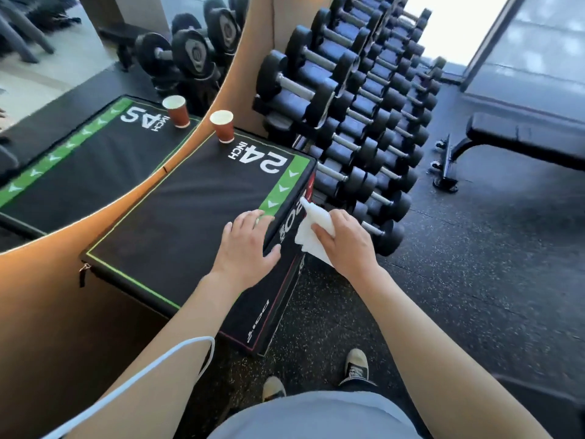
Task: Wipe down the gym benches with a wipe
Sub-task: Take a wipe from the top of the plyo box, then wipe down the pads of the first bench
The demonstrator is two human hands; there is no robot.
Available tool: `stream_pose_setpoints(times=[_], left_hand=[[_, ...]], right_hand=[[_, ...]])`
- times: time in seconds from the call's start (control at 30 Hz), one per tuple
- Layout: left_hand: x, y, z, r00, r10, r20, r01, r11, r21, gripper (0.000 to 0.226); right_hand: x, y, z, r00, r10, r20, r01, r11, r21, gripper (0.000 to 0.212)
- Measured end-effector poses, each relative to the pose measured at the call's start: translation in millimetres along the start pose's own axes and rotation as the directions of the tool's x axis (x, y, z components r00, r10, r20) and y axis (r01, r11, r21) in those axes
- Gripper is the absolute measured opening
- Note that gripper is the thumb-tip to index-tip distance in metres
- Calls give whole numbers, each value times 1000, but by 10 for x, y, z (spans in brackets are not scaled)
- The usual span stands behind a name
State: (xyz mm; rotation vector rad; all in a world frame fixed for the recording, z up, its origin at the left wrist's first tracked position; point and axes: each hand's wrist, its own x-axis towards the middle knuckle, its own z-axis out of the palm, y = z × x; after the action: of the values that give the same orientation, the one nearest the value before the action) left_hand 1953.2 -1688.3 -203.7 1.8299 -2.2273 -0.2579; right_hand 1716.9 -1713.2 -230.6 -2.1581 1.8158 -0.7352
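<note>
step: wiping box [177, 217] side | left hand [245, 245] flat, open on top near right edge; steadies | right hand [345, 240] grips wipe [308, 228] against right face, seemingly pressed | advice: long overlapping strokes; brace firmly; mind cup [222, 126] at far corner

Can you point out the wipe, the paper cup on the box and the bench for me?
wipe [305, 239]: head view, on the white sheet below the right hand's fingers.
paper cup [224, 129]: head view, on its brown side.
bench [519, 139]: head view, on the black pad's top.
</note>
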Motion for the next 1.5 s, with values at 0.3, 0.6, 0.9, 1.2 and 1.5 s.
stream_pose_setpoints(times=[0.3,0.6,0.9,1.2,1.5], left_hand=[[106,1317,328,971,237,9,-237,971,-39,62],[-111,3178,916,921,388,36,-382,916,-121,62],[-493,4512,1405,864,484,140,-466,873,-144,64],[-550,5133,1666,739,640,208,-612,768,-190,63],[-665,5454,1895,644,723,250,-670,691,-273,65]], right_hand=[[-848,976,-894,967,196,-162,-205,978,-39,30],[-2099,2352,-1919,911,348,-219,-369,927,-62,31],[-3195,3267,-2577,828,491,-271,-513,859,-11,30],[-3871,3495,-2861,695,631,-345,-670,742,5,34],[-4300,3449,-3055,614,689,-386,-757,653,-40,33]])
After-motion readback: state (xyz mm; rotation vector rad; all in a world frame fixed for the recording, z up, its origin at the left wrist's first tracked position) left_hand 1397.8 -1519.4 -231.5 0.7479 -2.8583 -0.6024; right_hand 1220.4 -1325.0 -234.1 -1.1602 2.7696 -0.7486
